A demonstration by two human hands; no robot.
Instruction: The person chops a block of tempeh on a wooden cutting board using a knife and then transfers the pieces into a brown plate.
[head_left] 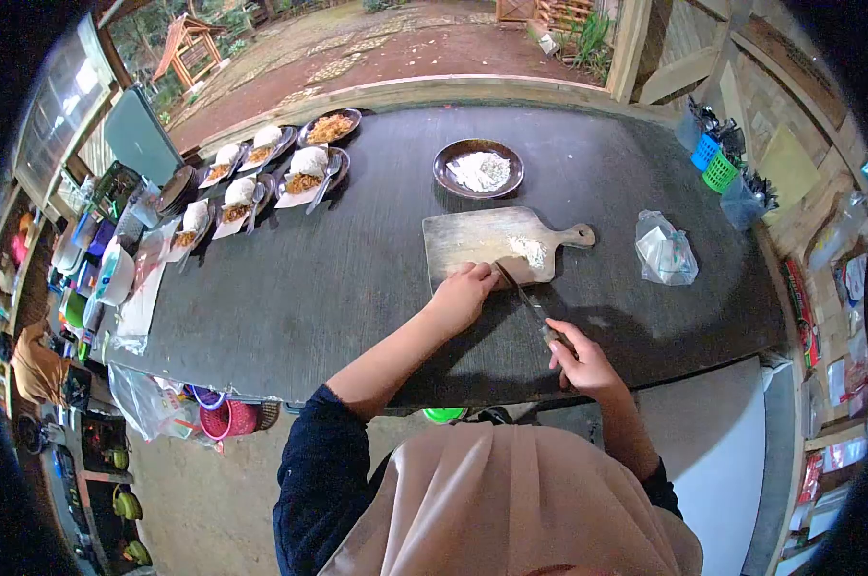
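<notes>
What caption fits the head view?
Right hand grips slim dark knife; left hand at near edge of pale, handled wooden board.

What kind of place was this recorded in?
Probably a simple, half-open kitchen or food stall: plates of rice stand ready on a long dark counter, plastic baskets of what look like utensils sit at its right end, and beyond it lies an outdoor yard.
</notes>
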